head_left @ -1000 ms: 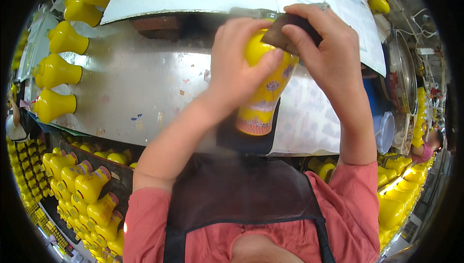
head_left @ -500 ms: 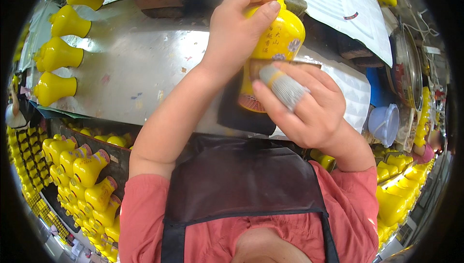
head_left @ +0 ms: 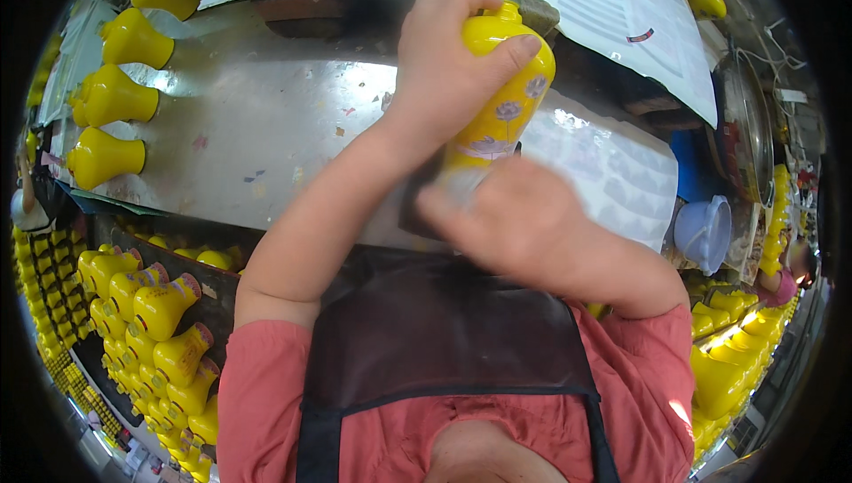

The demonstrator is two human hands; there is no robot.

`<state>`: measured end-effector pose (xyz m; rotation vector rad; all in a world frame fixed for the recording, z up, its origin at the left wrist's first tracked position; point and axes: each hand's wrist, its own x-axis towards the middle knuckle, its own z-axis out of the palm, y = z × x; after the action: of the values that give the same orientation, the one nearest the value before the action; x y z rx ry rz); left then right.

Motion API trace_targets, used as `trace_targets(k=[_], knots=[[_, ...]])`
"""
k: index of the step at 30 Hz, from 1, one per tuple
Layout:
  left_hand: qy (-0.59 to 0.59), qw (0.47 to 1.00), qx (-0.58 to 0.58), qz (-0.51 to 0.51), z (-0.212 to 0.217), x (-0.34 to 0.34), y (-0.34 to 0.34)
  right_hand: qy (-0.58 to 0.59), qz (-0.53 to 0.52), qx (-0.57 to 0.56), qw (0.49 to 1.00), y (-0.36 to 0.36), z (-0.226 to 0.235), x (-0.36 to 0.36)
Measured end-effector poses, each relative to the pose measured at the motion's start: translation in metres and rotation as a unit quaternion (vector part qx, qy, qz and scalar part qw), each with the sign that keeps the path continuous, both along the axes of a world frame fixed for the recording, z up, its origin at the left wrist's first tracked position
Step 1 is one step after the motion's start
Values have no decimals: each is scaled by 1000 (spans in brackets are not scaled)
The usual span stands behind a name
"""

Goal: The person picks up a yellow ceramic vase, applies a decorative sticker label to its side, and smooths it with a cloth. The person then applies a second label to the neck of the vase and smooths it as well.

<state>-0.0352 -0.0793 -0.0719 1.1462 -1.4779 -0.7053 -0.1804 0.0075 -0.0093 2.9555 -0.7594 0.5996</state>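
Now the right hand [head_left: 524, 226] has dropped from the top of the yellow bottle [head_left: 501, 97] to its near base, fingers curled and blurred against it; the sticker work seems to have moved to the lower body. The left hand [head_left: 448, 66] wraps the neck above the metal table [head_left: 266, 128], long axis near-to-far, cap end far.

Bright, even light with glare on the metal tabletop [head_left: 266, 128]. The right hand [head_left: 515, 221] is motion-blurred. Fisheye edges bend into black.
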Motion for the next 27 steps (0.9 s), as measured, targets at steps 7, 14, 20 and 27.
trace_targets(k=[7, 14, 20, 27], knots=[[25, 999, 23, -21, -12, 4, -3, -150, -22, -128, 980, -15, -16, -27], [78, 992, 85, -50, -16, 4, 17, -144, -147, -89, 975, -22, -18, -50], [298, 931, 150, -147, -17, 2, 19, -243, -6, -50, 969, -10, -39, -29], [296, 936, 119, -149, -19, 4, 18, -221, -253, -174, 925, -48, -39, -52]])
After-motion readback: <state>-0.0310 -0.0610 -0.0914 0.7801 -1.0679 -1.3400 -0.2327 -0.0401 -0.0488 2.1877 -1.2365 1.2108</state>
